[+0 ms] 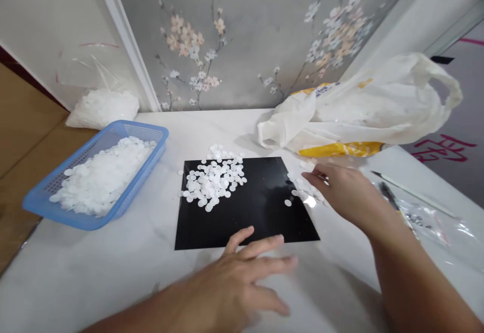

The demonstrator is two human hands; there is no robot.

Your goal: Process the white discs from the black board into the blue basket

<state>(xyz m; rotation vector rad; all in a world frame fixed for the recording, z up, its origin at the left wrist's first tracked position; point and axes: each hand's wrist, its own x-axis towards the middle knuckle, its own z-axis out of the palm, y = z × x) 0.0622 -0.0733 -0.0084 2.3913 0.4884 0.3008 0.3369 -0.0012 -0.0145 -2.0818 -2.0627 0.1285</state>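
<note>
A black sheet (227, 227) lies on the white table, with a pile of small white discs (214, 182) over its back left part. My left hand (245, 272) is spread open over the sheet's front edge, palm down, holding nothing. At the sheet's right edge my right hand (344, 187) is closed in a pinch on a thin dark metal tool (320, 177), mostly hidden by the fingers. Just beside that hand a second group of white discs (306, 187) lies partly on the table. One single disc (288, 203) rests apart on the black sheet.
A blue basket (124, 207) of white discs stands at left, with a clear bag (104, 109) of white pieces behind it. A white and yellow plastic bag (363, 116) lies at back right. Near my right forearm are a pale stick (416, 194) and clear plastic packaging (434, 222).
</note>
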